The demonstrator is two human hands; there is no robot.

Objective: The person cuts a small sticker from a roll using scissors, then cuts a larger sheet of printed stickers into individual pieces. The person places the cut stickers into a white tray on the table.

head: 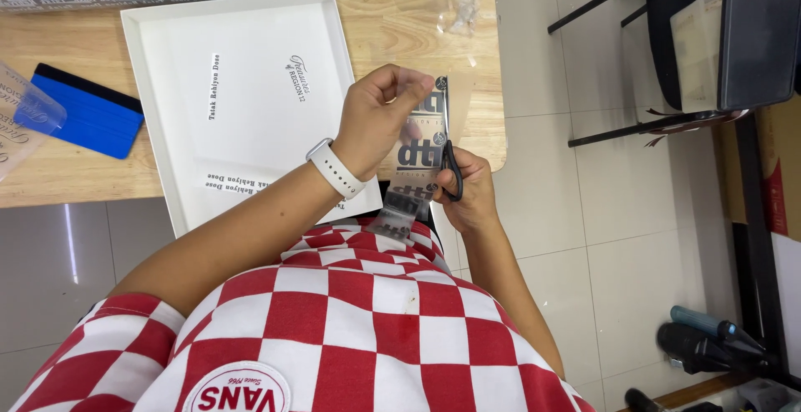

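Light wooden table [400, 12] over a pale tiled floor [601, 212], and I'm looking straight down at it from the head cam. The person in the red-and-white checked shirt [350, 320] is working just off the table's near right corner. The left hand [380, 120], with a white watch [335, 168] on the wrist, is pinching the top of a clear printed film strip [417, 158] between thumb and fingers, holding it up off the table. The right hand [469, 187] is gripping black-handled scissors [448, 149], blade running up along the strip's right edge. The strip's lower end is hanging down toward the shirt.

A white tray [158, 62] is sitting in the middle of the table with a couple of small printed pieces in it. A blue squeegee [88, 112] is lying near the left edge, well apart from the hands. Dark chair legs [617, 120] are standing over on the right, off the table.
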